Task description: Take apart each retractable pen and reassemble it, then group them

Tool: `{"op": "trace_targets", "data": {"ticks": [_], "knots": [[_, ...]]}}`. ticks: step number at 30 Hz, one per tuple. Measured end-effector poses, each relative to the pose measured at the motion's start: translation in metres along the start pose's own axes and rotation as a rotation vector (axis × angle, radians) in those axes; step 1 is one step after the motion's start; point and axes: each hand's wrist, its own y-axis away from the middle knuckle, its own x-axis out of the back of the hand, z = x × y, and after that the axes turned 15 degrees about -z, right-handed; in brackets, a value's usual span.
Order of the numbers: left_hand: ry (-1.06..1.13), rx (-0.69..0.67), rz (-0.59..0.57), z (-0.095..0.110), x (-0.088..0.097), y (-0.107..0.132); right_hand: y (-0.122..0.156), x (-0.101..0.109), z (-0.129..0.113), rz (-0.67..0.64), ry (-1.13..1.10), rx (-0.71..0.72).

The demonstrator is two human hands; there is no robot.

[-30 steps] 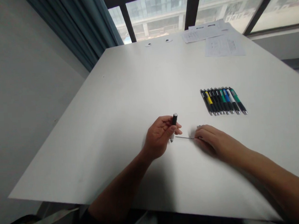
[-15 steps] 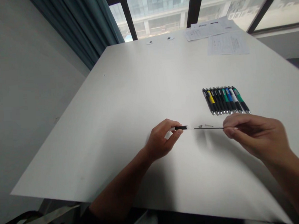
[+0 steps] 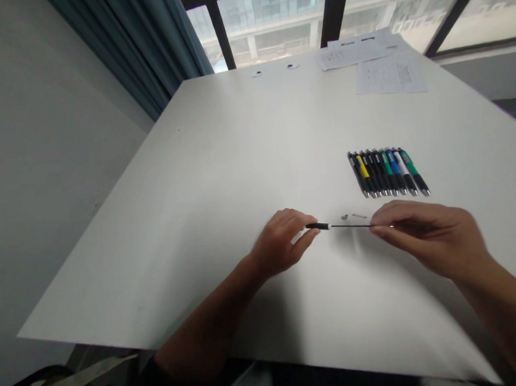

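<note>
My left hand (image 3: 281, 241) pinches a black pen barrel (image 3: 319, 226) with a white end, held level just above the white table (image 3: 198, 220). My right hand (image 3: 426, 235) holds a thin metal-and-black pen refill (image 3: 351, 226) between its fingertips. The refill runs in line with the barrel, and its left end meets the barrel's white end. Just below the refill, a small metal pen part (image 3: 344, 217) and a thin sliver of metal (image 3: 359, 216) lie on the table. A row of several colored pens (image 3: 388, 173) lies beyond my right hand.
Sheets of printed paper (image 3: 390, 74) lie at the table's far edge, near two small round cable grommets (image 3: 274, 69). The table's left edge runs along a grey wall (image 3: 57, 199). A teal curtain (image 3: 135, 43) and large windows stand beyond.
The barrel has turned from upright to level. My right hand has lifted the refill off the table and brought it in line with the barrel, moving left over the last half second.
</note>
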Motion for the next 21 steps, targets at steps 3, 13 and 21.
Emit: {"op": "trace_targets", "data": {"ticks": [3, 13, 21], "knots": [[0.064, -0.005, -0.041, 0.004, -0.005, 0.0, -0.001, -0.006, 0.001, -0.125, 0.067, 0.08], [1.047, 0.322, 0.051, 0.001, -0.009, 0.002, -0.012, -0.004, 0.043, -0.174, 0.553, -0.072], [1.461, 0.309, 0.04, 0.004, -0.011, -0.003, -0.013, -0.005, 0.044, -0.189, 0.591, -0.095]]}}
